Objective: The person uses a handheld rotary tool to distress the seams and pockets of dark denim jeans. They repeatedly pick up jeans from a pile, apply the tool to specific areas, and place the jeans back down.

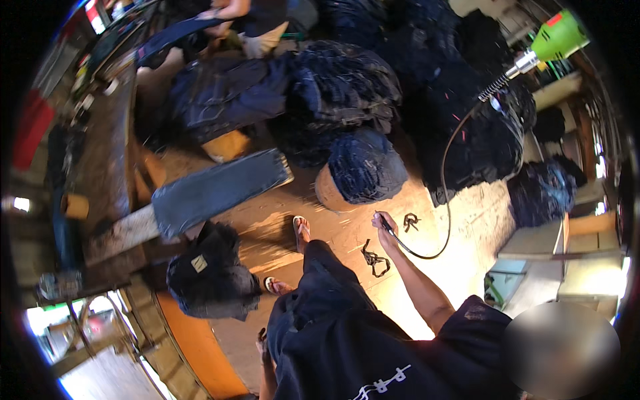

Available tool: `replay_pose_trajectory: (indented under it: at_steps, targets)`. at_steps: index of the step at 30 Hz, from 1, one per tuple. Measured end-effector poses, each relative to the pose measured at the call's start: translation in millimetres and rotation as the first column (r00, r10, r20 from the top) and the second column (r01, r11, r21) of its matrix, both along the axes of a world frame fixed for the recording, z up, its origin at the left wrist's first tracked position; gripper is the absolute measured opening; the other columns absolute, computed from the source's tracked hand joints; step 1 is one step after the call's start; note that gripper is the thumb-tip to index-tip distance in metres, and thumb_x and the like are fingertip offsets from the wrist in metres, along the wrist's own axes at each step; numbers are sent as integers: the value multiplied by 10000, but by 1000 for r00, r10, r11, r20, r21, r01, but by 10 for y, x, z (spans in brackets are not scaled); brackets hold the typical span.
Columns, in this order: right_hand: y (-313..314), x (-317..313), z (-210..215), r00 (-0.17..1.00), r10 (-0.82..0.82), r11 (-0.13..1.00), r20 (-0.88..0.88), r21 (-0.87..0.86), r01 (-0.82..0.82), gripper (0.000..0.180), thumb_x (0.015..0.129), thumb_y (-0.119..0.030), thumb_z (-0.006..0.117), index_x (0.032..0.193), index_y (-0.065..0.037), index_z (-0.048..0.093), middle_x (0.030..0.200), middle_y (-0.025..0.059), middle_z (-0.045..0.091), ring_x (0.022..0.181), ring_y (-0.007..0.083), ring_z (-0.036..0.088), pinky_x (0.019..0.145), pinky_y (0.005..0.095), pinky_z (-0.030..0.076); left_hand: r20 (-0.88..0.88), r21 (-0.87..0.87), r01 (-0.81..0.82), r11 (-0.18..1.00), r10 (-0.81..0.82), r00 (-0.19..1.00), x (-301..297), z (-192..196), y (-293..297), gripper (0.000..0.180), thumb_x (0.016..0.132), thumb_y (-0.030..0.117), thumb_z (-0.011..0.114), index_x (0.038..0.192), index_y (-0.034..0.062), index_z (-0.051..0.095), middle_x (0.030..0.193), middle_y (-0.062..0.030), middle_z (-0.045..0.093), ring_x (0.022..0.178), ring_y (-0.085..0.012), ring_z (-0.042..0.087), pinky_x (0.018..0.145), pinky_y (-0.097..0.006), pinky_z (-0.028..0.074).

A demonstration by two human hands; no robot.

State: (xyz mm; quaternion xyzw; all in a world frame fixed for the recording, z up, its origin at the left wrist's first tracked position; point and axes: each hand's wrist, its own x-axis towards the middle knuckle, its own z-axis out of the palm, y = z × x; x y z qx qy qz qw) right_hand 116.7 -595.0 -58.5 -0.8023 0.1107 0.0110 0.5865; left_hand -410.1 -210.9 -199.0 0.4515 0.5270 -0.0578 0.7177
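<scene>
My right hand (385,223) is closed around the slim black handpiece (387,227) of a flexible-shaft rotary tool. From it a thin dark cable (445,167) curves up to a green motor (560,37) hanging at the upper right. My left hand (262,343) hangs low beside my leg, mostly out of sight; something dark shows by its fingers, which I cannot make out. Ahead of my right hand stands a round drum (327,190) with dark denim (368,165) draped over it. A dark board (220,190) on a wooden bench lies ahead to the left.
Large heaps of dark denim (340,83) fill the far side. Another pile (213,273) is near my left foot. Black straps (375,260) lie on the floor. At the far left another person's arm (230,10) reaches over dark cloth. Shelving (533,243) stands at right.
</scene>
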Motion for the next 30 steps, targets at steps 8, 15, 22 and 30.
replay_pose_trajectory:
  at_steps: [8,15,22,30]
  targets:
    - [-141,1902,-558,983,19,917,182,-394,56,568,790,-201,974,1229,-88,632,1119,126,734,1037,289,724,908,416,571,-230,373,317,872,-244,942,1721,1308,1153,535,1060,210,707,1540,34,551,1444,-165,659,1218,-267,659,995,-392,546]
    - [-684,3294,-1672,985,116,830,128,-557,-26,706,735,-148,974,1324,-123,586,1175,144,726,1090,363,713,951,460,565,-385,167,587,792,-496,778,3584,1941,484,520,1019,82,716,1518,38,576,1414,-137,690,1129,-212,701,942,-337,572]
    - [-848,3485,-1684,980,114,884,166,-466,-24,553,714,-4,903,1202,-76,653,1037,146,723,948,336,721,855,416,579,-242,58,895,442,-864,442,5252,2228,-182,509,1030,208,708,1499,49,592,1425,-169,674,1260,-313,656,1064,-408,518]
    - [387,2804,48,958,36,872,286,-478,110,381,722,23,810,1066,-80,684,992,125,715,899,298,721,824,368,580,110,636,738,227,-973,204,7338,2690,-516,746,939,358,829,1555,76,515,1517,-283,566,1375,-467,571,1137,-524,480]
